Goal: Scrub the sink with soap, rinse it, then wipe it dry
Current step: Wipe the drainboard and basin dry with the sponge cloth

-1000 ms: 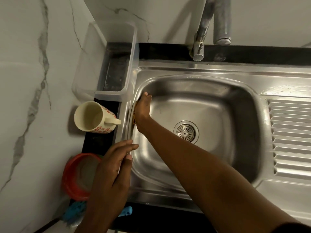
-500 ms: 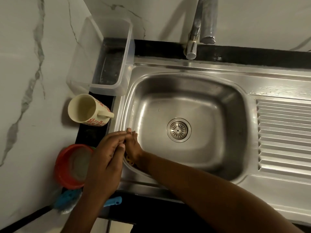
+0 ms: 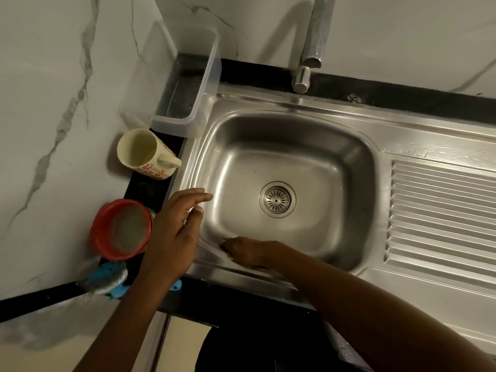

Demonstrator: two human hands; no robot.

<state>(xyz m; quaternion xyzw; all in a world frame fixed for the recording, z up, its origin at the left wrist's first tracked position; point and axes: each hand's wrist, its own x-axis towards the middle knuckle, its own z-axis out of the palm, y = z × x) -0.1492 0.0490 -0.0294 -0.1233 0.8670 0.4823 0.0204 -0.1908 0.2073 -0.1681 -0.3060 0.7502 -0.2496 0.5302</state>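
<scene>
The right grip (image 3: 245, 253) has moved from the far left wall of the sink (image 3: 335, 167), along that wall and round the near left corner; now it is on the near wall; so I judge the scrub is going round the walls, with rinse and wipe not yet begun. Its fingers are curled against the steel, forearm crossing the near rim; what they hold I cannot tell. The left grip (image 3: 177, 226) stays wide, fingers straight, over the left rim; touching or not is unclear. Farther, the tap (image 3: 302, 79) gives no water.
</scene>
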